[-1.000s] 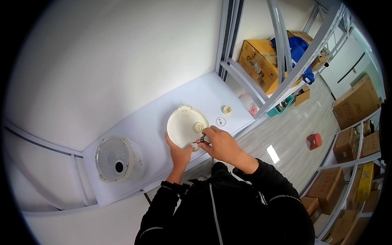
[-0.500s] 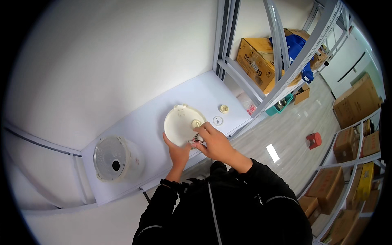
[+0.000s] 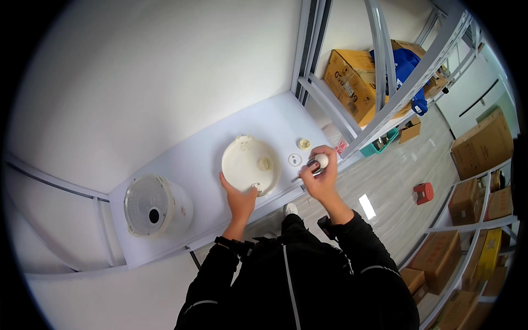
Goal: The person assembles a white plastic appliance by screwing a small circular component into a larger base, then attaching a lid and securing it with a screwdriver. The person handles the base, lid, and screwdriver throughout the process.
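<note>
On the white table lies a shallow round cream plastic lid [image 3: 240, 170] with a small cream fitting [image 3: 265, 164] inside it. My left hand [image 3: 240, 203] grips the lid's near rim, thumb and fingers around its edge. Held in my right hand [image 3: 323, 184], to the right of the lid, is a short screwdriver [image 3: 320, 160] with a pale rounded handle end and dark bands; its thin shaft points down-left and touches nothing I can make out. A flat white disc [image 3: 295, 159] with small holes and a little cream cap [image 3: 304, 144] lie farther right.
A translucent white bucket [image 3: 176, 206] with a dark round hole in its top stands at the left of the table [image 3: 212, 143]. Grey shelf posts [image 3: 303, 55] rise at the back right, beside a yellow cardboard box [image 3: 352, 82]. A red stool [image 3: 423, 193] stands on the floor.
My right hand has lifted the screwdriver away from the lid's near rim and moved right, past the table's edge. My left hand stays on the rim.
</note>
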`<state>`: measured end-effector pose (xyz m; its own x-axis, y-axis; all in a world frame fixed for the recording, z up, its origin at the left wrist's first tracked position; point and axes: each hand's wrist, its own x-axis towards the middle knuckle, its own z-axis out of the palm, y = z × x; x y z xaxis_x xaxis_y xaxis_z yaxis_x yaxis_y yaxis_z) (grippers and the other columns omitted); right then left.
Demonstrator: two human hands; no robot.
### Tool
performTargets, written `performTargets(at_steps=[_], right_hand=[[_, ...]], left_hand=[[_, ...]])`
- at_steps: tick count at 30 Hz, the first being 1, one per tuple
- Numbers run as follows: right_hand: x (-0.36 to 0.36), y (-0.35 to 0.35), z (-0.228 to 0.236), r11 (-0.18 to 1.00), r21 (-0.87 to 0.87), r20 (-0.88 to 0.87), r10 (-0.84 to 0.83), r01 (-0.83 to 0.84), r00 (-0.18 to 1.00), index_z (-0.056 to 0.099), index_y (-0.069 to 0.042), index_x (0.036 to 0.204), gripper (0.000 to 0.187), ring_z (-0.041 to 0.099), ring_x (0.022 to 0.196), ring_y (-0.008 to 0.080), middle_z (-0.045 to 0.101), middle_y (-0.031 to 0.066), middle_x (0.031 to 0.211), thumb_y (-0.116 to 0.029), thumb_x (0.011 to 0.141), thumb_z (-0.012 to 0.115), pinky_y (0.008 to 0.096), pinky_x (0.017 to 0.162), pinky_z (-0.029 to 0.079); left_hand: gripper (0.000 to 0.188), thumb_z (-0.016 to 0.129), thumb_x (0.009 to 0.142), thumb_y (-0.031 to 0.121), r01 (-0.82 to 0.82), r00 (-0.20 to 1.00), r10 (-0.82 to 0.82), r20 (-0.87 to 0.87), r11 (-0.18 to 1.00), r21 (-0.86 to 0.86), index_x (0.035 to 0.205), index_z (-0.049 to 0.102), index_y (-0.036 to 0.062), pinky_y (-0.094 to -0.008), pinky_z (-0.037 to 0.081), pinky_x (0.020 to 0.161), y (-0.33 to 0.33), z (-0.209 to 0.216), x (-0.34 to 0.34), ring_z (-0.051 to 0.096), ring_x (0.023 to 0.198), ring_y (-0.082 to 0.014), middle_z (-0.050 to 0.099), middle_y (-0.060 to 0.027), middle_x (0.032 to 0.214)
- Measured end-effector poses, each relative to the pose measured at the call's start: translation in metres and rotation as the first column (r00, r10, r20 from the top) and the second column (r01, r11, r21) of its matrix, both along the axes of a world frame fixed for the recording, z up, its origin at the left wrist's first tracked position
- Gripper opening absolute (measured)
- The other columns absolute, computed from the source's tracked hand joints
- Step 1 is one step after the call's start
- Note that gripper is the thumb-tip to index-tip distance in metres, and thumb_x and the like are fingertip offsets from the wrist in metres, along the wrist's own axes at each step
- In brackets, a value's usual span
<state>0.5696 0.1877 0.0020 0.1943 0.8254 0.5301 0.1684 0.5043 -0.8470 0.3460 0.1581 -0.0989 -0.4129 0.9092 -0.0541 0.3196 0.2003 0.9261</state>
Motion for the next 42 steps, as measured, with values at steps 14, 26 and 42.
performTargets(at_steps=[14, 26, 42], right_hand=[[0.036, 0.039, -0.109, 0.807, -0.498, 0.646, 0.101, 0.318, 0.757, 0.068, -0.011, 0.108, 0.025, 0.072, 0.095, 0.0415, 0.075, 0.0162, 0.101, -0.019, 0.087, 0.079, 0.0511, 0.082, 0.057], [0.026, 0.064, -0.13, 0.793, -0.523, 0.663, 0.147, 0.314, 0.734, 0.067, -0.013, 0.11, 0.026, 0.074, 0.093, 0.041, 0.077, 0.0157, 0.097, -0.02, 0.087, 0.078, 0.0522, 0.081, 0.058], [0.022, 0.077, -0.127, 0.776, -0.532, 0.688, 0.164, 0.338, 0.707, 0.07, -0.014, 0.107, 0.023, 0.075, 0.089, 0.0424, 0.077, 0.0177, 0.091, -0.021, 0.086, 0.075, 0.0539, 0.079, 0.059]], left_hand=[[0.119, 0.079, 0.081, 0.009, -0.006, 1.0, 0.006, -0.016, 1.0, 0.022, 0.169, -0.001, 0.0045, -0.0474, 0.048, 0.112, 0.002, 0.001, 0.027, 0.06, 0.133, -0.0435, 0.056, -0.0324, 0.146], [0.119, 0.081, 0.082, 0.01, -0.017, 0.999, 0.018, -0.027, 0.999, 0.047, 0.168, -0.002, 0.001, -0.0473, 0.05, 0.11, -0.004, 0.0, 0.031, 0.063, 0.129, -0.0435, 0.057, -0.034, 0.143], [0.119, 0.081, 0.081, 0.01, -0.007, 1.0, 0.009, -0.02, 0.997, 0.083, 0.168, 0.0, 0.0006, -0.046, 0.05, 0.11, -0.001, -0.011, 0.028, 0.064, 0.128, -0.0417, 0.059, -0.033, 0.141]])
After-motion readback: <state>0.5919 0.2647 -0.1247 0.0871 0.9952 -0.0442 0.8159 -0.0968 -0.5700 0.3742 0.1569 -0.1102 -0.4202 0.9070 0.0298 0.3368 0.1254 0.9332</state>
